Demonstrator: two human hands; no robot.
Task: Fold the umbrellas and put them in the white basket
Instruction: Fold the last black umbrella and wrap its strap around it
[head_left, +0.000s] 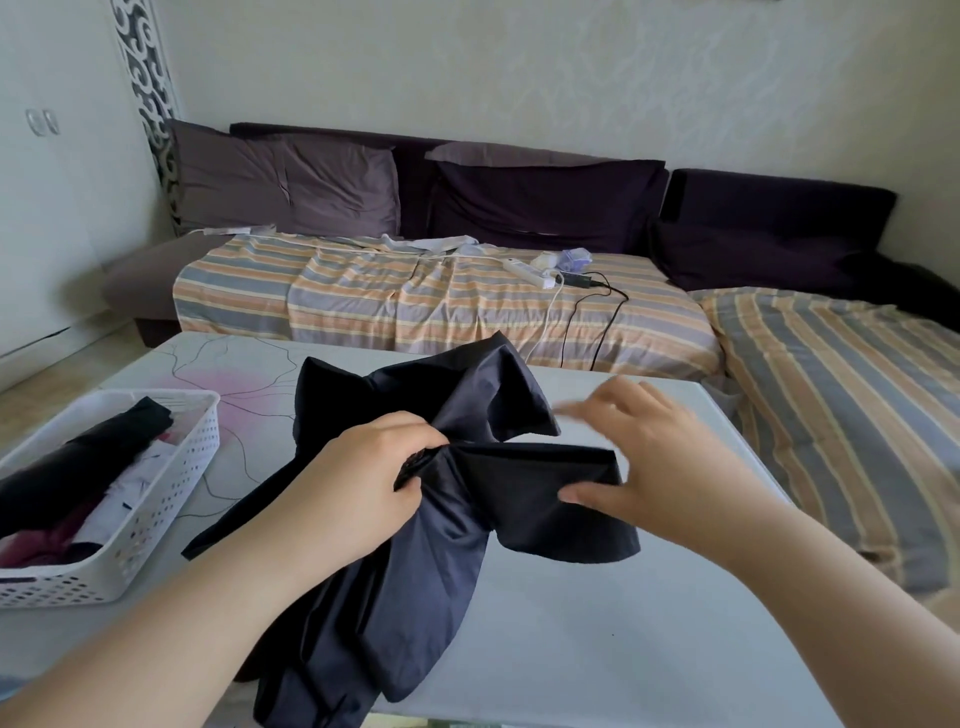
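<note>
From the head view we see a dark navy umbrella (415, 545) lying loose across the middle of a pale table (649, 649), its canopy unfolded in slack panels that run from the table's far edge down to its near edge, where the cloth hangs a little over. Our left hand (363, 483) grips the bunched fabric at the umbrella's centre, fingers curled round the gathered folds. Our right hand (639, 457) pinches one panel of the canopy, the thumb pressed under the flap's right edge; the upper fingers are blurred, so we cannot tell how they lie on the cloth. That panel is stretched flat between the two hands, above the tabletop.

Near the table's left edge stands the white basket (171, 499), perforated along its walls. A folded black umbrella (78, 467) lies in it lengthwise, over pink and white fabric whose kind we cannot make out. The basket is apart from the navy umbrella, with bare tabletop between them; thin dark lines and a pink patch mark the table's far left corner.

Beyond the table's far edge runs a sofa (441, 306) under a striped cover, with dark purple cushions (545, 202) against the wall. A white power strip (527, 273) with cables lies on the striped cover.
</note>
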